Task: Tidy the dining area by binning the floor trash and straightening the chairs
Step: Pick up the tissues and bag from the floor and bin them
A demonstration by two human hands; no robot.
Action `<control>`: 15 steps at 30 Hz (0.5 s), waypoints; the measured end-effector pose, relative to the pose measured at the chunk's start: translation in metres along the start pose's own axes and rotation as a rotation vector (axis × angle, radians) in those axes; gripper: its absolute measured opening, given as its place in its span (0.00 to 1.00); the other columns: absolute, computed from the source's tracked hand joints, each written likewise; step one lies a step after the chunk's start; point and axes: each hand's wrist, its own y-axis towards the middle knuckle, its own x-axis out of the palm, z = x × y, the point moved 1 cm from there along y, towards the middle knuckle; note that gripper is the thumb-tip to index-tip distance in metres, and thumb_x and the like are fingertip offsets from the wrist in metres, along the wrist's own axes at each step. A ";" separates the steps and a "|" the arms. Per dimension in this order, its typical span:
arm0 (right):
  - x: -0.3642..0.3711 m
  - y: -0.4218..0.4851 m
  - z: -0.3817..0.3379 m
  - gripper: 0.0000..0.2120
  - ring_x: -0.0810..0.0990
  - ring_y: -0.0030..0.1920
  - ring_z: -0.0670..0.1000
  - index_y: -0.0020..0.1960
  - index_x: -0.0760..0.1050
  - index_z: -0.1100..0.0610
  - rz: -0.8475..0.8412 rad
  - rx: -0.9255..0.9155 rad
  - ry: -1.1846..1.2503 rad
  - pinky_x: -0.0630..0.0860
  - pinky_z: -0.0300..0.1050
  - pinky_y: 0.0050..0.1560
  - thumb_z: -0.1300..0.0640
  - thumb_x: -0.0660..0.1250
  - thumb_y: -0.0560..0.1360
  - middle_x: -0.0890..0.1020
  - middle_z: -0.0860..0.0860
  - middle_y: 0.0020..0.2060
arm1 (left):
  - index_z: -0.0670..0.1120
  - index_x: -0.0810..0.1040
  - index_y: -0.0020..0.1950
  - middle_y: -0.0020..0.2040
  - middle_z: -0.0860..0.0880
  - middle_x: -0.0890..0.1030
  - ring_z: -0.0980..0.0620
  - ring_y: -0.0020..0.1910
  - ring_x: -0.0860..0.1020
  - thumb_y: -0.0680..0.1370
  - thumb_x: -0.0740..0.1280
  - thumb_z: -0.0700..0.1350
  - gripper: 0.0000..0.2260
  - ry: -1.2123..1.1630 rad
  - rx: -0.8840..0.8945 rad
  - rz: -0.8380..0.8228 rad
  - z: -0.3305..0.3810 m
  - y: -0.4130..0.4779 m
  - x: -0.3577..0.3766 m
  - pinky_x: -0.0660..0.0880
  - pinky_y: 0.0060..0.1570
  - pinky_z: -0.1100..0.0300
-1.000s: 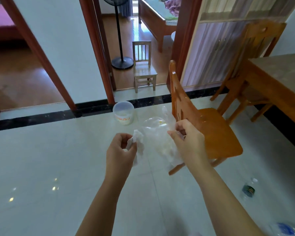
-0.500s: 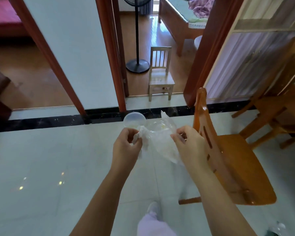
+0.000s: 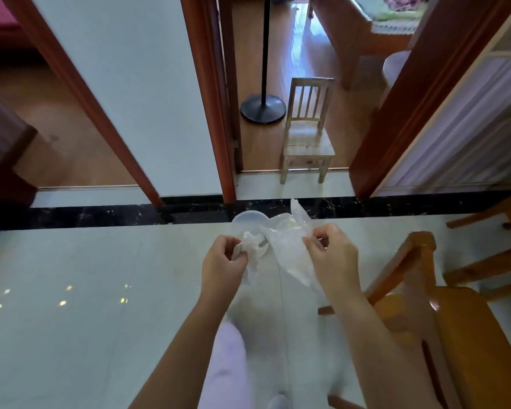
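A pale tiled floor (image 3: 71, 261) carries small spots of reflected light (image 3: 62, 303) near its left edge. A black stone strip (image 3: 71, 215) runs along its far edge, below a white wall (image 3: 124, 84) and a red-brown door frame (image 3: 210, 98). Through the doorway, on the wooden floor (image 3: 260, 149), a fan stand's round black base (image 3: 263, 109) sits just left of a small pale slatted chair (image 3: 307, 137). A wooden bed (image 3: 351, 31) stands further back. A pale striped cabinet (image 3: 469, 128) fills the right side.
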 end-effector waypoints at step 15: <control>0.212 0.220 0.035 0.05 0.73 0.35 0.52 0.40 0.71 0.59 -0.151 0.294 0.043 0.66 0.25 0.32 0.65 0.67 0.71 0.75 0.52 0.34 | 0.45 0.74 0.45 0.37 0.52 0.77 0.54 0.36 0.75 0.74 0.66 0.38 0.03 0.139 -0.166 -0.068 -0.083 0.291 0.027 0.71 0.34 0.64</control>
